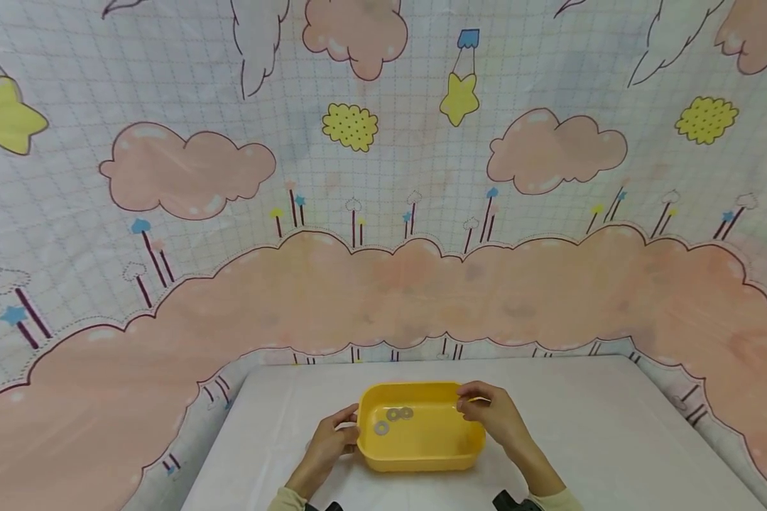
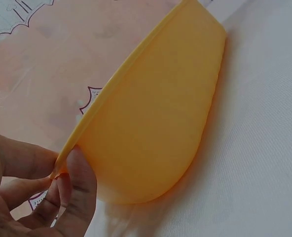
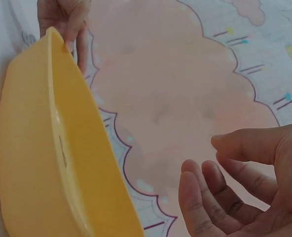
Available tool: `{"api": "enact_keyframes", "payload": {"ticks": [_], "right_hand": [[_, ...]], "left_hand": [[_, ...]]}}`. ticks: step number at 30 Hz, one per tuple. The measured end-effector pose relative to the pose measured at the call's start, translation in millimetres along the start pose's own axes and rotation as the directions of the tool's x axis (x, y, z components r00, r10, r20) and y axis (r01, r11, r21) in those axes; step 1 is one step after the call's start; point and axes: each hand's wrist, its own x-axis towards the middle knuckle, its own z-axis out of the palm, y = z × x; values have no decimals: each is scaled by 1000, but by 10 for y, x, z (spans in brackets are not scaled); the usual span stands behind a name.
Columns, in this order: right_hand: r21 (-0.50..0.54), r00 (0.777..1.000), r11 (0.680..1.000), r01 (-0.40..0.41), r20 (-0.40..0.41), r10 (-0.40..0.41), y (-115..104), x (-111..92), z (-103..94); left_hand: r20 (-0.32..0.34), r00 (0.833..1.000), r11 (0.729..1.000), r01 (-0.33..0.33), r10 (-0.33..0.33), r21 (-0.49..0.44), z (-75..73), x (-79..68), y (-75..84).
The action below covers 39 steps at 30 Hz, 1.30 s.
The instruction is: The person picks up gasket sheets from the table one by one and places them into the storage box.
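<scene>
A yellow plastic basin (image 1: 422, 463) with rounded corners is on the white table. Inside it, toward the left, lie three flat grey washers (image 1: 381, 428). My left hand (image 1: 329, 440) pinches the basin's left rim; in the left wrist view the thumb (image 2: 82, 180) presses the outer wall. Over the right rim is my right hand (image 1: 493, 413), its fingers loosely bent. The right wrist view shows that hand (image 3: 244, 187) apart from the basin, with nothing between thumb and fingertips. The washers are hidden in the left wrist view.
White cloth covers the table (image 1: 588, 426). Behind and around it hangs a fabric backdrop (image 1: 409, 298) printed with clouds and stars. Something small and greyish (image 1: 308, 445) shows just left of my left hand, mostly hidden.
</scene>
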Motion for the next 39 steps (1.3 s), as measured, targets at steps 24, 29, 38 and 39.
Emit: {"api": "enact_keyframes", "payload": {"ticks": [24,29,38,39], "right_hand": [[-52,982,997,-52,-183,42,366,-73,-463],[-92,979,992,-87,-195,68,425,-71,-526],[-218,970,967,-130,-229,79,553,-64,-598],[-236,970,963,-128,-233,72,573,-62,-605]], "left_hand": [[21,1000,1000,-1,0,4,-45,16,-15],[19,1000,1000,2,-2,6,-37,13,-9],[14,1000,1000,10,-10,3,-29,7,10],[14,1000,1000,12,-12,3,-29,9,9]]}}
